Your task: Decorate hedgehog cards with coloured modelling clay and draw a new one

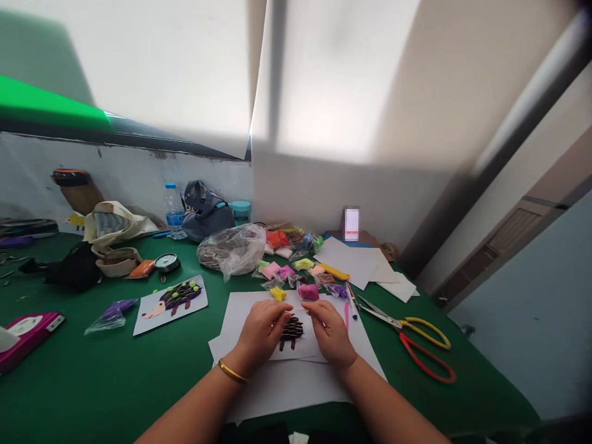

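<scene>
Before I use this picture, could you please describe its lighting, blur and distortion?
Head view: the pale window covering glows with broad shadow bands; lines toward the upper right lean and blur; the upright phone is pixelated; fingertip detail at the left hand and right hand is too small to tell.

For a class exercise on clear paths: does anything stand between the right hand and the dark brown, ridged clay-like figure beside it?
Nothing visible does: only flat white paper shows between the right hand and the figure. The left hand visually overlaps the figure's left edge.
</scene>
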A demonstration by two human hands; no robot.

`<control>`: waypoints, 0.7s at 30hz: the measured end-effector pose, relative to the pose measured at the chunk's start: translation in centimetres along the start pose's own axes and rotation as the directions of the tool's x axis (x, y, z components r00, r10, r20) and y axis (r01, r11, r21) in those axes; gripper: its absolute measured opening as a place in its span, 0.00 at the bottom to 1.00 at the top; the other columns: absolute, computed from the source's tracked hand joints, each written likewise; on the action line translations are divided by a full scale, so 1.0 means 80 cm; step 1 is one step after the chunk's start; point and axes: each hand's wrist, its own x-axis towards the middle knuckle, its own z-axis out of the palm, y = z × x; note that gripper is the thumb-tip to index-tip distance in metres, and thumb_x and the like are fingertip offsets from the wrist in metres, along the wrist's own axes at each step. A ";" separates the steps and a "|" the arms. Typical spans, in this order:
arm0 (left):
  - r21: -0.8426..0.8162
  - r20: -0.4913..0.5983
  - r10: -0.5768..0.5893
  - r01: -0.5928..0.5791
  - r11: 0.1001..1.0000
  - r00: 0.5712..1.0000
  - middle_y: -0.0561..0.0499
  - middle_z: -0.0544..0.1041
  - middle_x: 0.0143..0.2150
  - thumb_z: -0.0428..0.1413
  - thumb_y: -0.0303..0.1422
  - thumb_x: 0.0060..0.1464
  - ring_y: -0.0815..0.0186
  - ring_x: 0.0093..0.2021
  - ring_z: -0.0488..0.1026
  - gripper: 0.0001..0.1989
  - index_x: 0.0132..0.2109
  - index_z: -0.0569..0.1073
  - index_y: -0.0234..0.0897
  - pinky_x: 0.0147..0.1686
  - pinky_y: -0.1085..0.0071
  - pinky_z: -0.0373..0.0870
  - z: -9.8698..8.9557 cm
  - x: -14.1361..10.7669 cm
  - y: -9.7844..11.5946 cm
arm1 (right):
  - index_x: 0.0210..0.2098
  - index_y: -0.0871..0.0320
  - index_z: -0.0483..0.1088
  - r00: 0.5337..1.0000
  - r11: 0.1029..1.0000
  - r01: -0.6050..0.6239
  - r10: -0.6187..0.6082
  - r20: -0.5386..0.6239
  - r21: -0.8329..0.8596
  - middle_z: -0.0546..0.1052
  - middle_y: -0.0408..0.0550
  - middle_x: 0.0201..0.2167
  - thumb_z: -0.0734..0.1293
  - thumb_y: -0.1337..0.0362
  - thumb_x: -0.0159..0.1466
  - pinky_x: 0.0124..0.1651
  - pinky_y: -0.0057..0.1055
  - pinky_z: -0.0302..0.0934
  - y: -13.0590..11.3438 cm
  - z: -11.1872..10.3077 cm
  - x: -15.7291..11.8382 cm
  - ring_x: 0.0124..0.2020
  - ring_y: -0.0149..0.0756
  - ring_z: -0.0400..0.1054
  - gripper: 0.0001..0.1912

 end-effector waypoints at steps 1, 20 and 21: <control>0.000 0.000 -0.002 0.002 1.000 1.000 0.48 0.79 0.41 0.50 0.36 0.65 0.60 0.43 0.74 0.11 0.46 0.75 0.40 0.45 0.62 0.66 0.000 0.000 -0.001 | 0.51 0.52 0.73 1.000 1.000 -0.005 0.005 0.001 -0.008 0.75 0.51 0.42 0.58 0.67 0.69 0.49 0.38 0.67 0.000 0.000 0.000 0.45 0.39 0.69 0.16; 0.017 -0.039 -0.015 0.015 1.000 0.999 0.48 0.79 0.38 0.50 0.36 0.64 0.60 0.41 0.74 0.11 0.43 0.75 0.40 0.43 0.62 0.67 -0.001 -0.001 -0.001 | 0.38 0.54 0.74 0.990 0.988 -0.137 0.139 0.016 -0.075 0.78 0.48 0.35 0.63 0.58 0.68 0.41 0.34 0.68 0.006 0.001 -0.003 0.36 0.38 0.72 0.10; 0.017 -0.038 -0.014 0.015 1.000 0.999 0.48 0.79 0.39 0.50 0.36 0.64 0.60 0.41 0.74 0.11 0.43 0.75 0.40 0.43 0.62 0.67 -0.001 -0.001 -0.002 | 0.38 0.55 0.74 0.991 0.988 -0.134 0.135 0.017 -0.081 0.78 0.48 0.34 0.63 0.58 0.68 0.40 0.34 0.68 0.006 0.001 -0.003 0.36 0.38 0.72 0.10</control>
